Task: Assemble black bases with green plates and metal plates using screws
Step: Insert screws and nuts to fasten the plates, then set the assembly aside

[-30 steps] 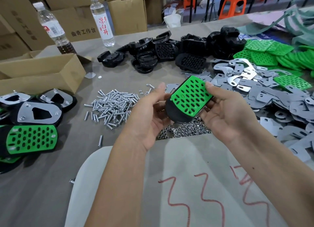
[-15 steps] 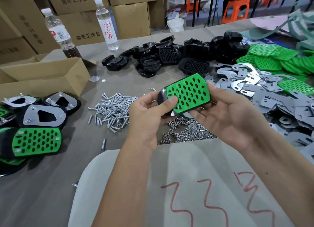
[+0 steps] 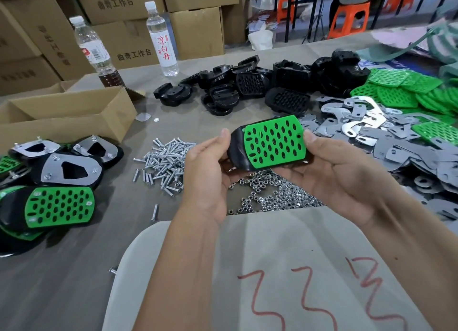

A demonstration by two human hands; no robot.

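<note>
Both hands around green-plated base

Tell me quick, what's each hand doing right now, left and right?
Left hand: grips the rounded end of the black plastic base topped by a perforated green plate.
Right hand: holds the same base's other end, thumb on its edge.

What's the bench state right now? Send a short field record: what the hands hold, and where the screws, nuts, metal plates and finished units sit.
held part: black base with green plate on top, no screws visible in it
left hand: grips the base's left end
right hand: grips its right end
screws: loose pile, left of the hands
nuts: pile under the hands
metal plates: heap at right
spare bases: heap behind
finished units: stacked at far left
</note>
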